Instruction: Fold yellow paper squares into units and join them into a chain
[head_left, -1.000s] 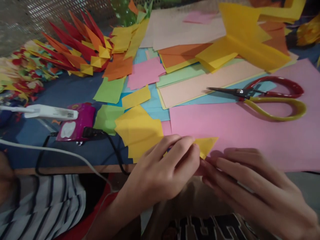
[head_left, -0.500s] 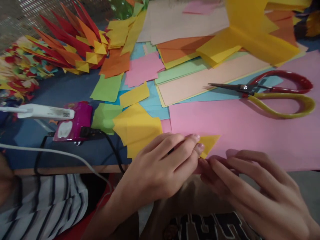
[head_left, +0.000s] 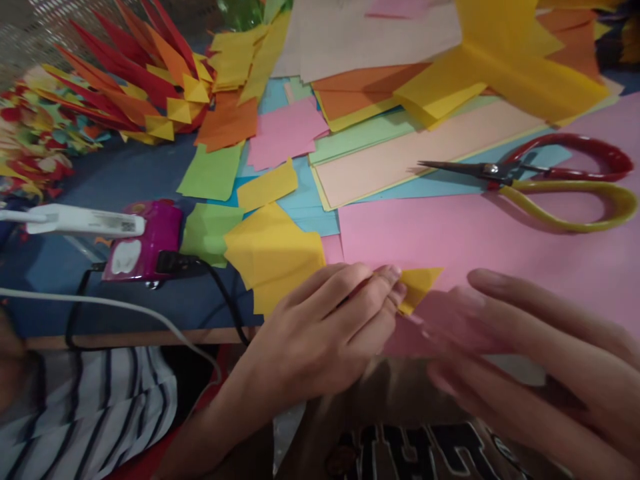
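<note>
My left hand lies on a small folded yellow paper piece at the table's near edge, fingers pressed together on it; only the paper's pointed tip shows. My right hand hovers just right of that tip, fingers stretched out and blurred by motion, holding nothing that I can see. Both hands rest over a large pink sheet. A stack of yellow squares lies just left of my left hand.
Scissors with red and yellow handles lie on the pink sheet at the right. Loose coloured sheets cover the back. Spiky red, orange and yellow folded paper models stand at the back left. A magenta device with black cable and a white tool sit left. A person in a striped shirt sits lower left.
My right hand has lifted off the yellow piece and swung out to the right, fingers spreading. My left hand stays pressed on the paper.
</note>
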### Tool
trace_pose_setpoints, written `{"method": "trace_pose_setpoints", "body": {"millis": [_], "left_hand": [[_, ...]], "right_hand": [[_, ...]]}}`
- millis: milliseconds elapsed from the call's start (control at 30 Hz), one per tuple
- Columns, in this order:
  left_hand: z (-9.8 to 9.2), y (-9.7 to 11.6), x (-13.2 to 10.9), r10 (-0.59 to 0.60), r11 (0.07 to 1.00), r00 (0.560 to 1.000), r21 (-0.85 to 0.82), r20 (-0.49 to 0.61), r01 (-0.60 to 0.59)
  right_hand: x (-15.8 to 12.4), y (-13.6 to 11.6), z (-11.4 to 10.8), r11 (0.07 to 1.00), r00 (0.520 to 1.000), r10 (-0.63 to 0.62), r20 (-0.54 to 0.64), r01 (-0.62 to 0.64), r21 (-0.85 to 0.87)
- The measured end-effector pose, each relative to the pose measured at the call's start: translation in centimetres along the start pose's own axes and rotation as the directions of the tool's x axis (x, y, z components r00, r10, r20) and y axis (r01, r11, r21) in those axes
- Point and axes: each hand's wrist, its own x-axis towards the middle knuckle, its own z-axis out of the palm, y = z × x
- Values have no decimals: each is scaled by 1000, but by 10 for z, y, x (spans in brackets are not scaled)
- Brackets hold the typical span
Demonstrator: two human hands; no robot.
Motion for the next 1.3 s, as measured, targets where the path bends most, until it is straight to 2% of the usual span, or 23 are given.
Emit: {"method": "trace_pose_setpoints", "body": {"millis": [133, 333, 600, 867, 1067, 1167, 1300], "left_hand": [[-2, 3, 0, 2, 999, 1000, 37, 2, -2], [-2, 3, 1, 20, 998, 1000, 59, 12, -20], [-4, 9, 2, -2, 994, 1000, 110, 4, 2], [1, 0, -5, -64, 998, 997, -8, -30, 64], [-9, -2, -7, 10, 976, 1000, 217, -18, -6], [-9, -2, -10, -29, 960, 998, 277, -55, 44], [-4, -1, -18, -170, 947, 980, 258, -105, 192]], "right_hand": [[11, 4, -4, 987, 987, -151, 51, 154, -52], [9, 3, 3, 988, 998, -51, 20, 53, -143], [11, 0, 5, 985, 996, -82, 27, 86, -153], [15, 2, 7, 990, 995, -96, 8, 96, -105], [16, 0, 4, 983, 993, -113, 23, 115, -142], [13, -1, 5, 981, 994, -106, 28, 109, -161], [11, 1, 6, 990, 998, -69, 3, 69, -120]]}}
